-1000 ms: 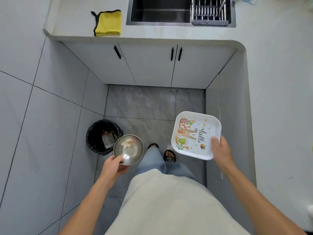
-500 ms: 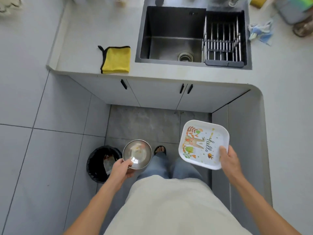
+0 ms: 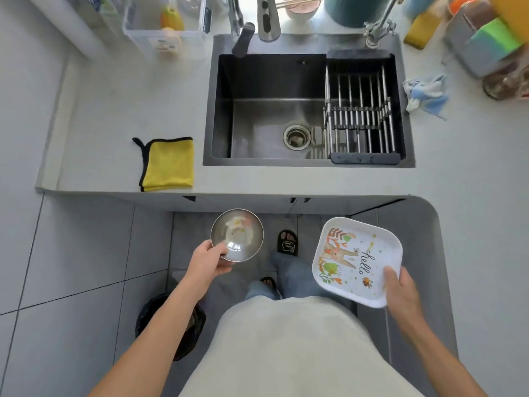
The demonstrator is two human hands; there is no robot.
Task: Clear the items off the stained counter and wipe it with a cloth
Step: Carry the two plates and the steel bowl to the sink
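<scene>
We are gripping a steel bowl (image 3: 237,235) by its near rim in our left hand (image 3: 208,260) and a square printed plate (image 3: 357,260) by its near corner in our right hand (image 3: 398,285), both held over the floor just short of the bench (image 3: 100,110). The yellow cloth (image 3: 167,163) is lying folded on the bench, left of the sink (image 3: 269,110), near the front edge.

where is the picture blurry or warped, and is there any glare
Head view: wide-angle warp bows the counter edge and bends the floor tile lines; the bottles and sponges at the top right corner are soft and smeared; bright backlight washes out the top middle behind the tap; small glints sit in the metal bowl; the sink, yellow cloth and plate are fairly sharp.
</scene>
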